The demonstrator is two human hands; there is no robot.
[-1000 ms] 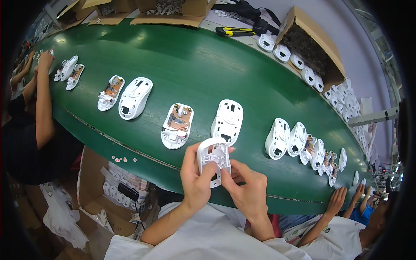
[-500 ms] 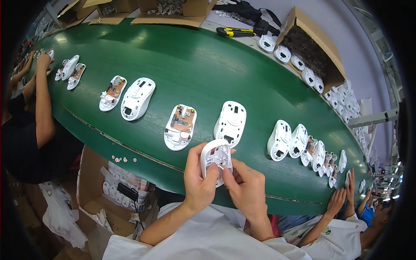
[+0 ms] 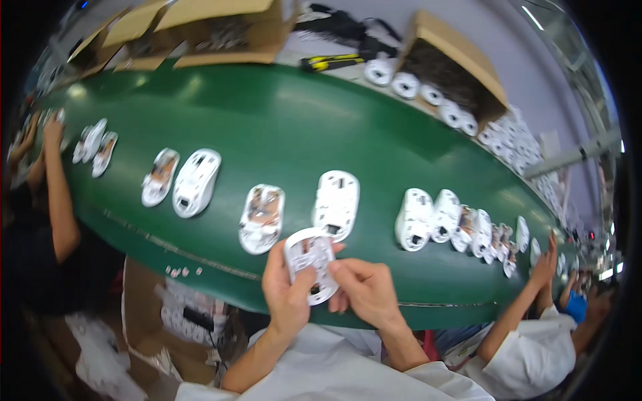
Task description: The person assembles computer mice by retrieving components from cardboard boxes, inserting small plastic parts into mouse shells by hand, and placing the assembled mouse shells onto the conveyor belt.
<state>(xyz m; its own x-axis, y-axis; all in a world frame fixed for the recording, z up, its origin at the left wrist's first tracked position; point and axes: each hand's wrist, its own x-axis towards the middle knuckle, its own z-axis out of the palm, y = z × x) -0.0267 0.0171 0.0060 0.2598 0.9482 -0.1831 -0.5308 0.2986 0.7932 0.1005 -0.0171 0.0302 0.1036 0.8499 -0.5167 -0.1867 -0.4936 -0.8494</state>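
Observation:
A white computer mouse shell [image 3: 324,257], its hollow inner side up, is in my left hand [image 3: 284,297], which is closed round its left side with the thumb pressed inside. My right hand [image 3: 369,293] is closed at the right edge, thumb and fingers against the rim; any small part between them is too blurred to see. Just beyond the hands, another white mouse shell [image 3: 336,200] lies on the green table [image 3: 267,127]. Left of it sits a mouse base [image 3: 261,219] carrying a brown circuit board and wires.
More shells [image 3: 197,182] and board-fitted bases [image 3: 160,176] lie left, with several in a row [image 3: 416,219] at right. Small pinkish pieces [image 3: 176,273] lie by the near edge. Cardboard boxes [image 3: 221,33] and a yellow-black cutter [image 3: 331,63] stand behind. Co-workers' arms [image 3: 62,214] reach in at both sides.
The view has shifted and blurred. The held shell has tilted flatter, showing more of its inside, and my right fingers have moved from inside its lower part to its right rim.

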